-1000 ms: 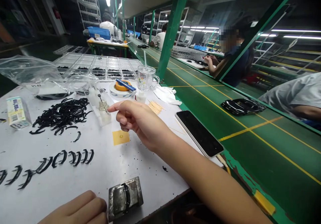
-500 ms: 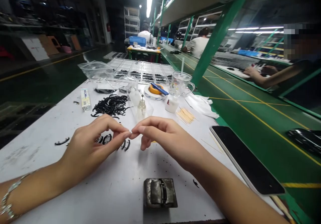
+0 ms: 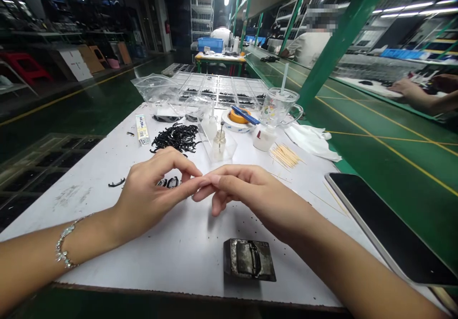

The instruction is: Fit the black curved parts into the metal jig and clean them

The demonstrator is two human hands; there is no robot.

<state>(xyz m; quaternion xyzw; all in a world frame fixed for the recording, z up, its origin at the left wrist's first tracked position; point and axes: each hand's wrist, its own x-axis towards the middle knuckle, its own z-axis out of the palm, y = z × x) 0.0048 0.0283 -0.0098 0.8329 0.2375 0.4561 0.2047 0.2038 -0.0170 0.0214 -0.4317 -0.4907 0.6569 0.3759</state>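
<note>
Nearest to me, a small metal block (image 3: 249, 260) sat on the white table (image 3: 179, 247), just short of both hands and touched by neither. Above it my left hand (image 3: 150, 197) and right hand (image 3: 246, 192) met fingertip to fingertip over the middle of the table. The left thumb and forefinger were pinched together, the right fingers curled in against them; whether anything tiny sat between the tips I could not tell. Right behind the left fingers lay a few curved black parts (image 3: 168, 182), close but untouched, with one stray part (image 3: 116, 183) off to the left. To the right a phone (image 3: 390, 231) lay face up at the table edge. Further back stood a small glass bottle (image 3: 219, 142), a heap of black parts (image 3: 176, 138) and a bunch of toothpicks (image 3: 285, 156). Beyond those were a tape roll (image 3: 239, 120) and a clear cup (image 3: 278, 107).
</note>
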